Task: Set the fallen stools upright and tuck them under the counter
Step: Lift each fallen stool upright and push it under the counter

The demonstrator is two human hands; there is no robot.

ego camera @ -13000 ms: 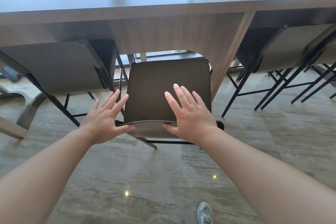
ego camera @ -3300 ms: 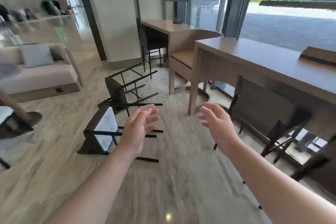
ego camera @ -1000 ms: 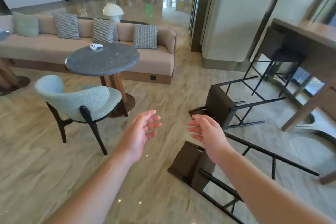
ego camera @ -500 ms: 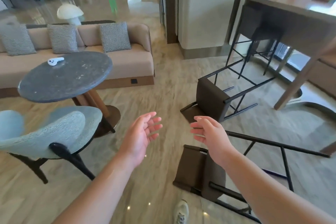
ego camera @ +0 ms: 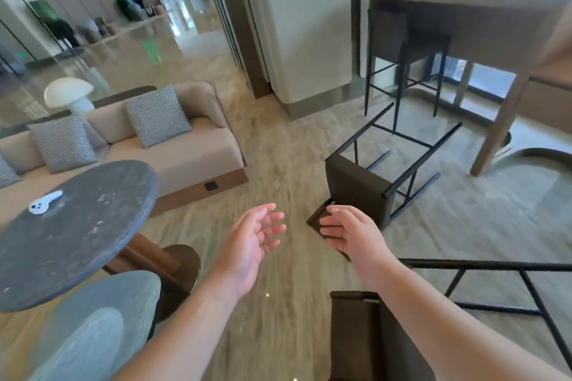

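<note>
Two brown stools with black metal legs lie on their sides on the marble floor. The far stool [ego camera: 356,187] lies ahead with its legs pointing toward the wooden counter [ego camera: 464,6] at the upper right. The near stool [ego camera: 365,337] lies at the bottom right, partly under my right forearm. My left hand [ego camera: 250,241] and my right hand [ego camera: 349,235] hover in the air with relaxed, spread fingers, holding nothing. My right hand is just in front of the far stool's backrest. An upright stool [ego camera: 399,40] stands tucked under the counter.
A round dark stone table [ego camera: 71,226] with a small white object [ego camera: 43,202] stands at the left, a blue-grey chair [ego camera: 93,328] below it. A beige sofa [ego camera: 173,155] with cushions sits behind. A white pillar [ego camera: 303,25] rises beyond the far stool.
The view has moved forward and turned right. The far stool is closer to my hands and the near stool has slid to the bottom edge. Both hands stay empty.
</note>
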